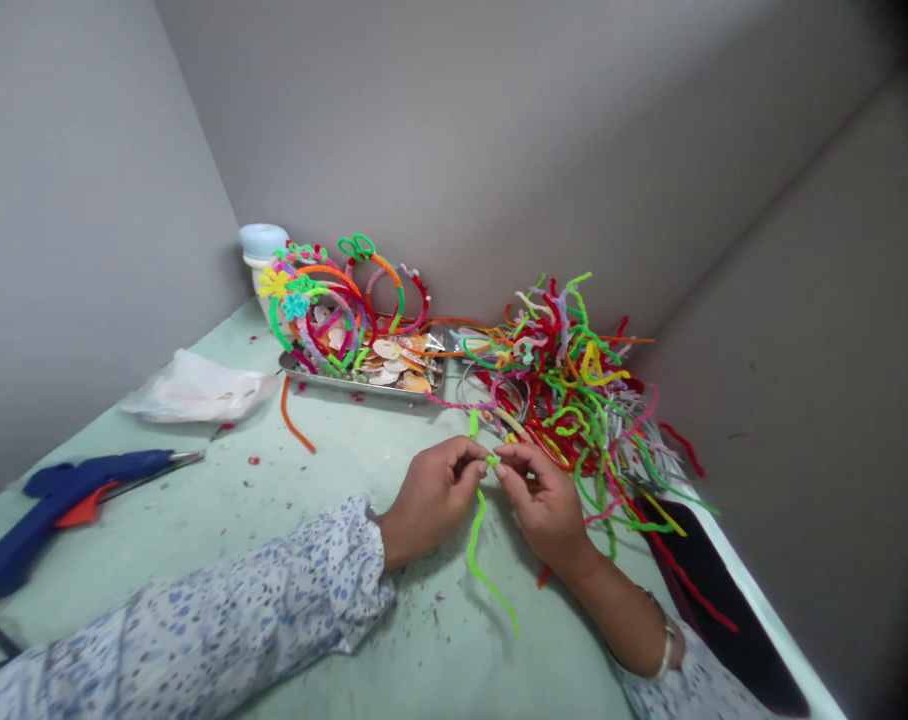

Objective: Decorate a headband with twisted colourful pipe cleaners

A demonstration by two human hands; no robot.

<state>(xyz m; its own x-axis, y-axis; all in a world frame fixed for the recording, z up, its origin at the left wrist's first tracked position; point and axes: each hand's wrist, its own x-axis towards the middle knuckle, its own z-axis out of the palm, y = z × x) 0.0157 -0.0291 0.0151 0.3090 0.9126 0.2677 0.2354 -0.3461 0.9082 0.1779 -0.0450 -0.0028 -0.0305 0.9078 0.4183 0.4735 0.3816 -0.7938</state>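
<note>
A bright green pipe cleaner (481, 560) runs between my two hands over the table, its lower end hanging in a wavy curve and a short end sticking up above the fingers. My left hand (437, 492) pinches it between thumb and fingertips. Close beside it, my right hand (545, 500) also pinches the green piece, the fingertips of both hands nearly touching. A small green twist shows between them; its exact shape is too small to tell.
Behind my hands stands a metal tray (364, 385) with colourful headbands (334, 310) and paper pieces. A tangled pipe cleaner pile (581, 400) lies right. At left are a blue glue gun (71, 500), a white plastic bag (199, 388) and a light-blue-topped container (263, 242).
</note>
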